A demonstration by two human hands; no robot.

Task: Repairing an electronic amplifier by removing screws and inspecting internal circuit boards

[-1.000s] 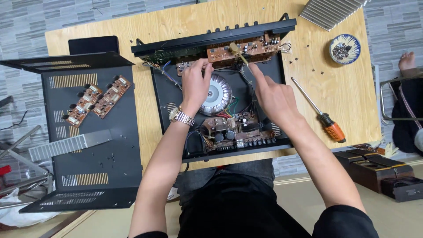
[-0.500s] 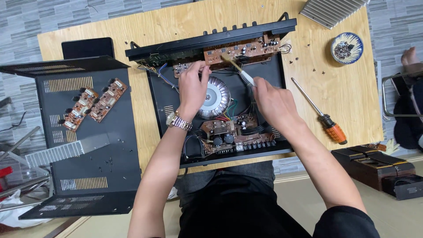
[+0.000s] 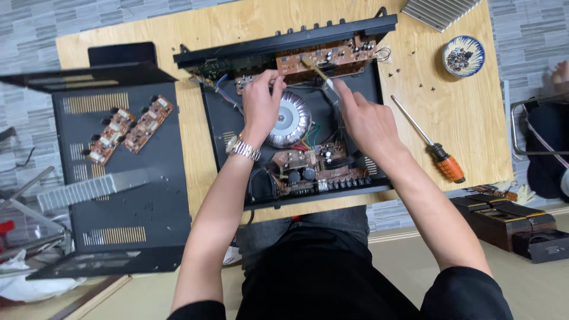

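Note:
An open black amplifier chassis (image 3: 379,71) lies on a low wooden table (image 3: 207,35). Inside it sit a round silver transformer (image 3: 293,121) and brown circuit boards (image 3: 332,56). My left hand (image 3: 262,101), with a metal watch at the wrist, rests its fingers on a board beside the transformer. My right hand (image 3: 361,118) is shut on a small brush (image 3: 317,70), and the bristle end touches the long brown board at the chassis's far side. A lower board with black capacitors (image 3: 311,166) lies near the front edge.
The removed black cover (image 3: 118,219) lies left, carrying two small brown boards (image 3: 127,127) and a grey ribbed strip (image 3: 89,189). An orange-handled screwdriver (image 3: 432,148), loose screws and a patterned bowl of screws (image 3: 463,56) are right. A ribbed heatsink (image 3: 438,10) sits at the top; dark boxes (image 3: 510,216) lie on the floor.
My right hand and the brush have shifted slightly along the far circuit board. The left hand stays on the board by the transformer. The view has drifted a little.

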